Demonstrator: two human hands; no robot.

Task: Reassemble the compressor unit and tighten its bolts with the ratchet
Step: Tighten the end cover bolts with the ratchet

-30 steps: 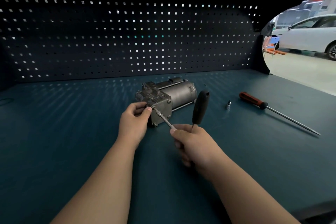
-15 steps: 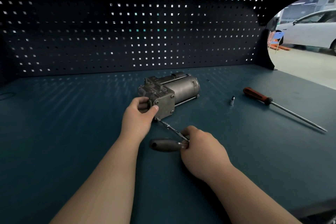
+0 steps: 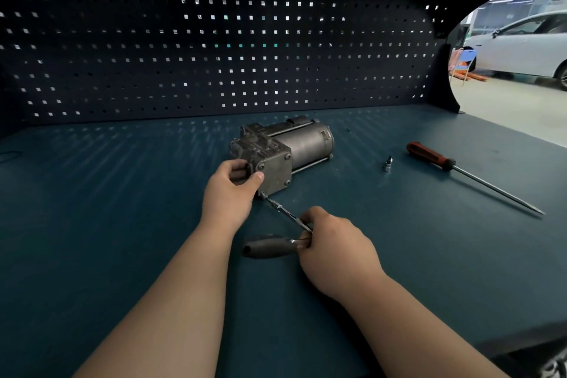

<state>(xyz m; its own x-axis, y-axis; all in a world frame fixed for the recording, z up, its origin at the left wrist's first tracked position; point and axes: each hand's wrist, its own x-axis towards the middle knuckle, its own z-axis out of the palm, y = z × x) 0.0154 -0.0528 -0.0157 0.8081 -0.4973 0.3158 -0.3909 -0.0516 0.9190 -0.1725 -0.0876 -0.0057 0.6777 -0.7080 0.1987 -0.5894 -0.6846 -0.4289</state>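
Two grips, left hand [image 3: 227, 196] clasping compressor unit [image 3: 306, 144], right hand [image 3: 334, 248] fingers [image 3: 313, 213] pinching ratchet [image 3: 267, 247]

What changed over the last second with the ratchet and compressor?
The handle of the ratchet swung from pointing up and away to pointing left, turned by the right hand gripping its head; all of that happened in the first half second. Unchanged: the extension bar sits on a lower corner bolt of the compressor, the left hand holds it, and the screwdriver and small socket lie to the right.
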